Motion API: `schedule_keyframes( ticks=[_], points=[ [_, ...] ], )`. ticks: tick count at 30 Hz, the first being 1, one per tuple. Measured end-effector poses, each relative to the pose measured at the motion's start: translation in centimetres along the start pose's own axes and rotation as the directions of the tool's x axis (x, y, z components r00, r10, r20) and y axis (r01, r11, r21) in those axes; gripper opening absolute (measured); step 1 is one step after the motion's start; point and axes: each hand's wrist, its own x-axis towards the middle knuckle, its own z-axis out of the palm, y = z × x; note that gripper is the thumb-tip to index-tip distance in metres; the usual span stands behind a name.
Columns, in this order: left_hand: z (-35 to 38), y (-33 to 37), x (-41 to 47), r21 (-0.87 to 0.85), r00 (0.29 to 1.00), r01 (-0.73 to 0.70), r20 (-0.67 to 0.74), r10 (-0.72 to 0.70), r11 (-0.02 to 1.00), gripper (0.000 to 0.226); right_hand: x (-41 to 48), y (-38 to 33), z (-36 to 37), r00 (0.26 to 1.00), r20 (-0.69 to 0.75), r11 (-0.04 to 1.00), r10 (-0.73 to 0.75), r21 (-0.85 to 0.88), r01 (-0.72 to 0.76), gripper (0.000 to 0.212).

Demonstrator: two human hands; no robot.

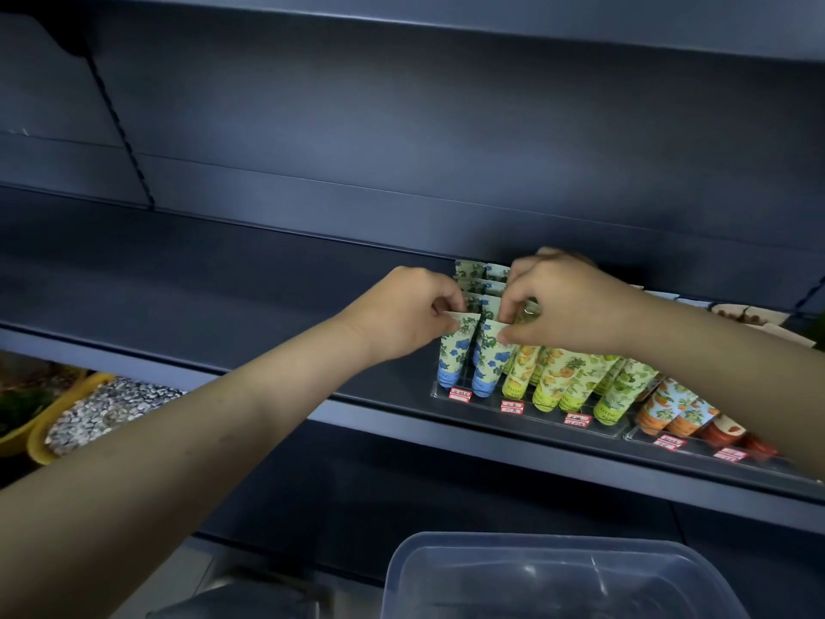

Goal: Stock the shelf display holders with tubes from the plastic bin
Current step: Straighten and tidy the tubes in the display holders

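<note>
- Nearest the lens, the clear plastic bin [558,578] sits below the display holder [527,415] and in front of it.
- Blue-flowered tubes stand cap-down in the holder's two leftmost rows. They lean back, with more of the same print lined up behind them.
- The left hand [402,319] pinches the flat top edge of the outer blue tube [451,359], at the front of the holder's leftmost row. Thumb and forefinger are closed on it.
- The right hand [576,306] has thumb and fingertips clamped on the top edge of the inner blue tube [491,364], at the front of the next row.
- Both hands hover close together over the holder's left end.
- Yellow-green fruit tubes [553,382] fill the holder's rows right of the blue ones, partly under the right wrist.
- Red-and-white price labels [460,394] run along the holder's front lip.
- A second holder [696,444] lies just beside the first on its right, with orange tubes [665,408] in it.
- A dark shelf [223,306] carries the holder and stretches away to its left.
- A yellow basin [40,449] of speckled grey-white bits lies well left of the holder, beneath shelf level.
</note>
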Motion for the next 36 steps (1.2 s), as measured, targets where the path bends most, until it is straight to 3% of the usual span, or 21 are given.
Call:
schedule_keyframes(
  ticks=[11,21,25,31,36],
  points=[
    [-0.6,0.7,0.2,-0.012,0.997,0.006,0.073,-0.006,1.0,0.009,-0.2,0.2,0.1,1.0,-0.023,1.0,-0.015,0.014,0.015,0.016],
    [-0.5,3.8,0.6,0.031,0.997,-0.079,-0.022,0.079,0.996,0.028,-3.5,3.6,-3.7,0.999,-0.015,0.995,0.044,0.087,-0.043,0.023],
    [1.0,5.4,1.2,0.108,0.989,-0.147,0.01,0.147,0.983,0.028,-5.0,4.7,-3.2,0.997,-0.059,0.995,0.05,0.085,-0.045,0.013],
    [2.5,6.3,1.7,0.328,0.986,-0.157,-0.005,0.168,0.932,0.027,-5.7,4.9,-1.5,0.996,-0.087,0.998,0.038,0.049,-0.033,0.016],
    [3.1,6.4,2.0,0.35,0.984,-0.16,-0.018,0.177,0.923,0.023,-5.6,4.9,-0.6,0.991,-0.131,0.996,0.015,0.087,-0.004,0.011]
  ],
)
